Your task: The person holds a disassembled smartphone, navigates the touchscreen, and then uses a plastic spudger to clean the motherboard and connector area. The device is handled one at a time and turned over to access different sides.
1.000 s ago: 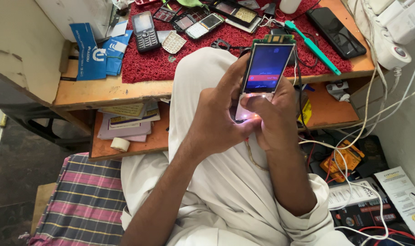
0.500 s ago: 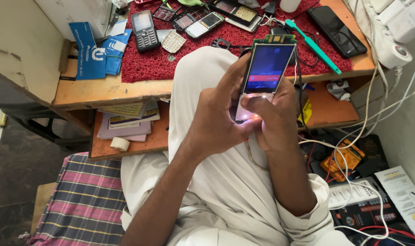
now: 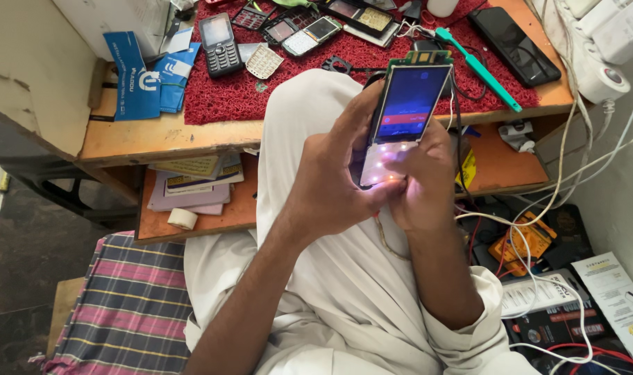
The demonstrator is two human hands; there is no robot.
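Nothing has shifted: the left hand (image 3: 330,187) and right hand (image 3: 417,184) still grip the bare keypad phone (image 3: 403,114), screen lit, mid-frame. Blue packets (image 3: 139,73) lie upper left; a white leaflet (image 3: 618,295) lower right.

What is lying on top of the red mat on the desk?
On the red mat lie a dark keypad phone, a loose white keypad, opened phones, a teal tool and a black smartphone. The raised knee covers its near edge.
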